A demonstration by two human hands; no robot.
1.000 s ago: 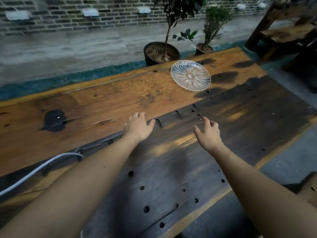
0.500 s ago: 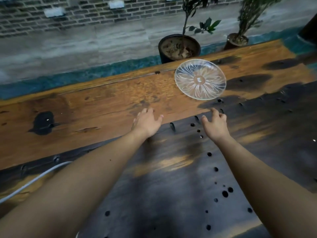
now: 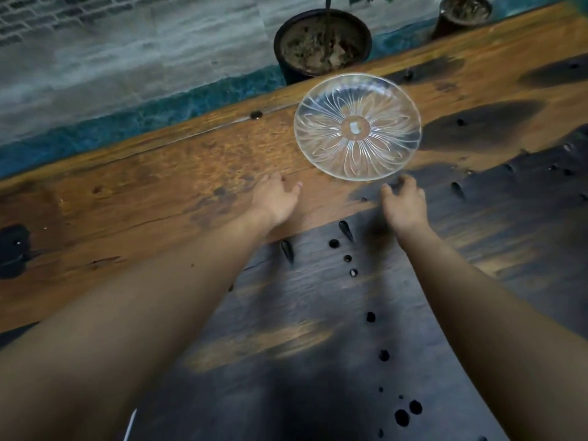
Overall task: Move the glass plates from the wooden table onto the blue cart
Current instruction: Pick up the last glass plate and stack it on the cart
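Plate: one glass plate (image 3: pixel 358 127) lies flat on the table (image 3: pixel 159 173), on the orange-brown plank near the far edge. Nothing holds it, and it is the only plate you can see.
Left hand: your left hand (image 3: pixel 275 198) is stretched out over the table, fingers straight and relaxed, empty. It sits near the plate's near-left rim but apart from it.
Right hand: your right hand (image 3: pixel 404 202) is just beside the plate's near rim, fingers loosely bent with the thumb spread, gripping nothing. Whether a fingertip touches the glass, you cannot tell from this view.
Cart: the blue cart is not in view, so you cannot tell from here how many plates, if any, are already on it.
Done: nothing that these pictures can confirm.
Left: this plate has yet to be gripped, lifted clear and carried to the cart; any further plates outside the view would follow.
Next move, as a judgement: you look set for a two-handed lift; get your fingers under the rim on both sides, since smooth glass lying flat on wood gives little to catch.
Beyond the table: two potted plants (image 3: pixel 321 46) stand on the floor behind its far edge.
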